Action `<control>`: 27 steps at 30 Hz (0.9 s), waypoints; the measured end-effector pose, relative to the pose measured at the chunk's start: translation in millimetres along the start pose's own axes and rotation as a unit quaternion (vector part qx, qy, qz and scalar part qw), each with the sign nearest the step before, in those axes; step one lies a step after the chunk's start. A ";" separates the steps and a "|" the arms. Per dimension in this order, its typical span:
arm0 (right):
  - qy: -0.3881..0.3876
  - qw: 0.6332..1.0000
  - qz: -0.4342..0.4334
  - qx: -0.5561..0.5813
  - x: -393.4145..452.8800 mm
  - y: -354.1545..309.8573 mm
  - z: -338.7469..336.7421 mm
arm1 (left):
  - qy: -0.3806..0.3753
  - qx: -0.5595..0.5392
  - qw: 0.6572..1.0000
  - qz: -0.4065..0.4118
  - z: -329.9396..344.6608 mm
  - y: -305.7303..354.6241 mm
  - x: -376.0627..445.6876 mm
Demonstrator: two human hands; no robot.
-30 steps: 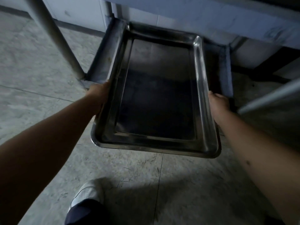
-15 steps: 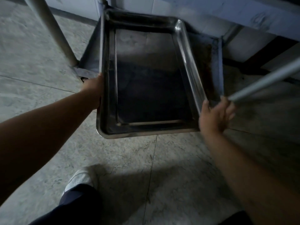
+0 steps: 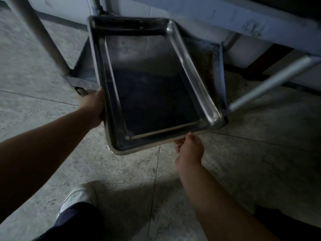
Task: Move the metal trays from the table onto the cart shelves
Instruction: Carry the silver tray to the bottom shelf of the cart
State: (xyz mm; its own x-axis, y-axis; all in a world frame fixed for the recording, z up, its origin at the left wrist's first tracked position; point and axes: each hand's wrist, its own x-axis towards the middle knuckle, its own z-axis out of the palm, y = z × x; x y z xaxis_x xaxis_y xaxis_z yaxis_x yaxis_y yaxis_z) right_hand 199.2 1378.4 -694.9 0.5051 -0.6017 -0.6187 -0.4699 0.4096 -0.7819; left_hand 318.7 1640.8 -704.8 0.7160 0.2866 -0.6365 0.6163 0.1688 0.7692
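Note:
A rectangular metal tray [image 3: 192, 80] lies skewed over the cart's bottom shelf [image 3: 216, 70], its near end sticking out past the shelf over the floor. My left hand [image 3: 94, 106] grips the tray's left long rim near the front. At the tray's near short edge my right hand [image 3: 190, 148] holds it from below, fingers curled under the rim. The tray is empty and dark inside.
Two metal cart legs rise at the left [image 3: 40, 35] and right [image 3: 271, 80], with a caster [image 3: 80, 90] under the left corner. An upper shelf [image 3: 225, 16] overhangs the tray. Tiled floor [image 3: 52, 129] lies below, and my shoe [image 3: 78, 197] stands near the bottom.
My right hand has moved from the tray's right side to its near short edge. The tray has turned, its near end swinging out to the right.

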 end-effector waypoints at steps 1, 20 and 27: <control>0.005 1.000 -0.009 0.013 6.0 -0.1 -3.9 | -0.015 -0.007 1.000 0.003 0.5 -2.9 -2.6; -0.034 0.946 -0.113 -0.303 65.8 -36.8 -29.6 | -0.187 -0.005 0.982 0.002 67.1 -28.6 -55.5; -0.001 0.971 -0.111 -0.212 74.7 -50.6 -25.1 | -0.244 0.323 0.895 0.187 92.8 -10.8 -48.7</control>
State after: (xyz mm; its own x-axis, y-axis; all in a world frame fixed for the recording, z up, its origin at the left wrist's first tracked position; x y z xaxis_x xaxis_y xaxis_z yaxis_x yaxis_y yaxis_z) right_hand 242.5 1295.5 -699.7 0.6294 -0.6419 -0.4380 -0.6042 -0.0497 -0.7953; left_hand 307.6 1537.5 -687.3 0.8727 -0.2637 -0.4109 0.2519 -0.4778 0.8416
